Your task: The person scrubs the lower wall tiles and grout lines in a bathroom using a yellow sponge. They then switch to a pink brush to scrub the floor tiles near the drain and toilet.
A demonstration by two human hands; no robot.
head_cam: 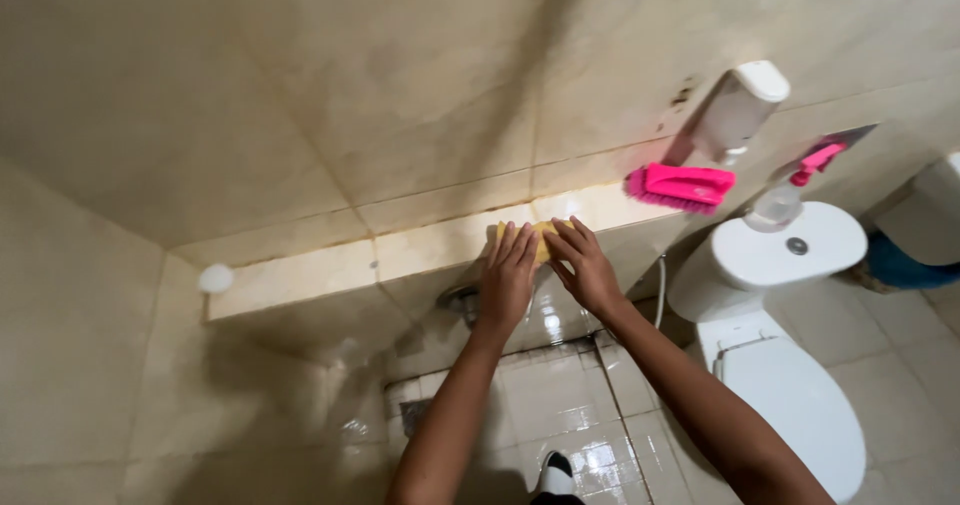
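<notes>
A yellow sponge (541, 233) lies on the front edge of a tiled wall ledge (320, 273). My left hand (507, 277) presses flat on the sponge's left part, fingers spread upward. My right hand (585, 267) rests on its right part, fingers pointing up and left. Most of the sponge is hidden under the two hands. Both forearms reach up from the bottom of the view.
A pink scrub brush (682, 186) lies on the ledge to the right. A white wall dispenser (738, 106) hangs above it. A spray bottle with a pink trigger (790, 193) stands on the white toilet (790, 365) tank. A small white round object (215, 279) sits at the ledge's left end. A metal tap (461, 302) is under the ledge.
</notes>
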